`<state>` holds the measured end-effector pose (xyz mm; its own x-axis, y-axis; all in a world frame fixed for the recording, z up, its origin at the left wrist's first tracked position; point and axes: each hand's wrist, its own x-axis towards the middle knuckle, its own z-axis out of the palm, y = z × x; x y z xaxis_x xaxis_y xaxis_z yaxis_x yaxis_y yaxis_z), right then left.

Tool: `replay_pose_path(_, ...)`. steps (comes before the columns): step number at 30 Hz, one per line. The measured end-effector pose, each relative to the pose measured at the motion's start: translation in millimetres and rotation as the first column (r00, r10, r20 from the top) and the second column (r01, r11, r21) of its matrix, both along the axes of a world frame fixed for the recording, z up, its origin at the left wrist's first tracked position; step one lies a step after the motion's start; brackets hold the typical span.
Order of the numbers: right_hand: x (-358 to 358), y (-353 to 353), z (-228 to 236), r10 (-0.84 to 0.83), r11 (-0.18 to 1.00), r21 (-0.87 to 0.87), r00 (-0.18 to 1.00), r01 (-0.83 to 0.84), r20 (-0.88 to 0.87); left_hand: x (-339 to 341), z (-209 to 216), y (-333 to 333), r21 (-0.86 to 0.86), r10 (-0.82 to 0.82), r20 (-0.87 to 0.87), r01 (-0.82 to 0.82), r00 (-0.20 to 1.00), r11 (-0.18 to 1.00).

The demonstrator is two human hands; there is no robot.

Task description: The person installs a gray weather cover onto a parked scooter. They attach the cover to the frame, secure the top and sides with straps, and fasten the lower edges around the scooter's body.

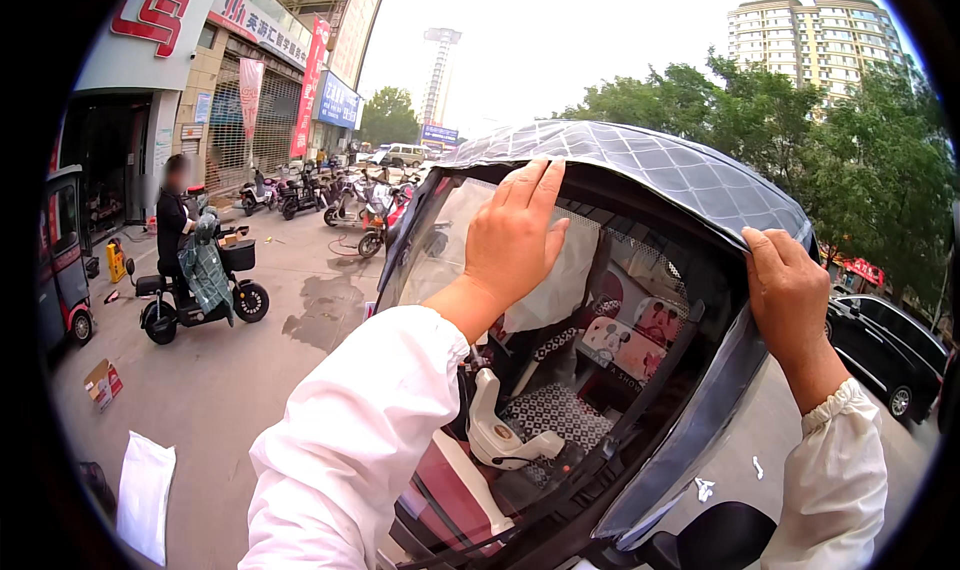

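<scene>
A grey quilted cover (660, 170) with a diamond pattern lies over the roof of a small enclosed vehicle (560, 500). My left hand (510, 235) reaches to the cover's front edge, its fingers stretched up against the edge and its thumb held apart below. At the right corner, my right hand (788, 295) has its fingers curled over the cover's edge and grips it. Behind the windshield (440, 240) show a patterned seat (560, 415), a cream-coloured steering column housing (500, 430) and cartoon-print panels. A grey strip of cloth (690, 420) hangs down the right side.
A dark side mirror (725, 538) stands low beside my right sleeve. Left, a person stands by a scooter (200, 305) with a green apron cover. A white bag (146, 495) and a cardboard box (102, 383) lie on the ground. A black car (890, 345) is at right.
</scene>
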<state>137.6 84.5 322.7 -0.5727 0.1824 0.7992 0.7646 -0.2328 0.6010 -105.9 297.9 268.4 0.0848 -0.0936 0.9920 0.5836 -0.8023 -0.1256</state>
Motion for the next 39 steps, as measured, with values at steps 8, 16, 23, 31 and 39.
replay_pose_path(8,-25.1,5.4,-4.6,-0.139,0.988,-0.079,0.985,0.131,-0.106,23.7,48.9,117.4,0.250,-0.013,-0.144,0.049,0.990,0.967)
replay_pose_path(16,-27.4,-9.2,4.2,-0.112,0.960,-0.278,0.899,-0.011,-0.424,37.3,63.0,81.3,0.217,-0.339,-0.258,0.396,0.905,0.892)
replay_pose_path(23,-25.2,3.5,2.7,0.035,0.969,-0.172,0.785,-0.179,-0.619,33.4,127.2,72.1,-0.315,-0.519,-0.470,0.413,0.714,0.854)
replay_pose_path(31,-18.9,5.6,-0.7,0.032,0.986,-0.120,0.839,-0.116,-0.543,35.3,101.7,44.5,-0.128,-0.371,-0.357,0.348,0.857,0.929)
replay_pose_path(39,-25.6,17.1,2.5,-0.178,0.983,-0.082,0.953,0.163,-0.243,72.9,86.9,47.9,0.472,-0.171,-0.168,0.232,0.971,0.851)
